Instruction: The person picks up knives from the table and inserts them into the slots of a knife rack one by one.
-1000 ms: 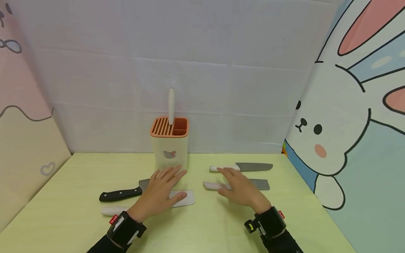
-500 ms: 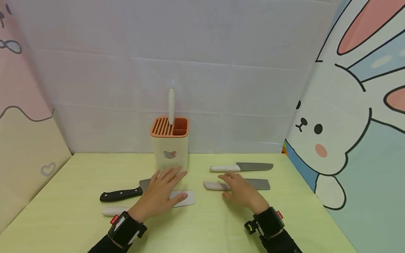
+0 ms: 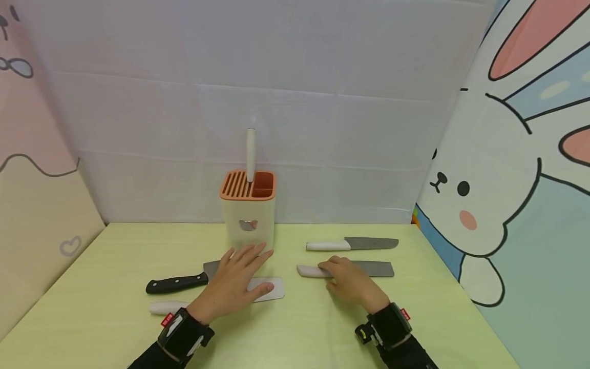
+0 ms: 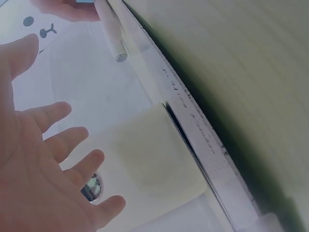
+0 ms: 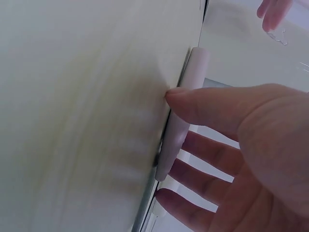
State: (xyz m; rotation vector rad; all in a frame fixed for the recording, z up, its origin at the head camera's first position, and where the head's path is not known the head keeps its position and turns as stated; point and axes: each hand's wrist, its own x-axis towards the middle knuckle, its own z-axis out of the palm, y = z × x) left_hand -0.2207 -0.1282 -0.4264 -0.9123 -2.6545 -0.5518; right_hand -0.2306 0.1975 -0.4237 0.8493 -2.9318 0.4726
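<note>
My right hand [image 3: 354, 283] is at the pale handle of a square-ended knife [image 3: 378, 269] lying on the table. In the right wrist view the thumb lies at one side of that handle [image 5: 179, 121] and curled fingers reach along the other. My left hand [image 3: 229, 288], palm down with fingers spread, holds nothing. Below it lie a black-handled knife [image 3: 177, 284] and a light-handled knife with a broad pale blade [image 3: 275, 288], both partly hidden by the hand. Beyond the right hand lies a white-handled knife [image 3: 324, 246] with a grey blade.
A cream knife block [image 3: 249, 218] with a slotted orange top stands at the back, just beyond the left fingertips. One white knife handle [image 3: 251, 154] sticks up from it. A white sheet [image 3: 295, 102] hangs behind the yellow table [image 3: 313, 338]; patterned panels [image 3: 530, 287] flank it.
My right hand has moved down from over the two right-hand knives, its fingers curling in around the nearer knife's handle. My left hand has stayed in place.
</note>
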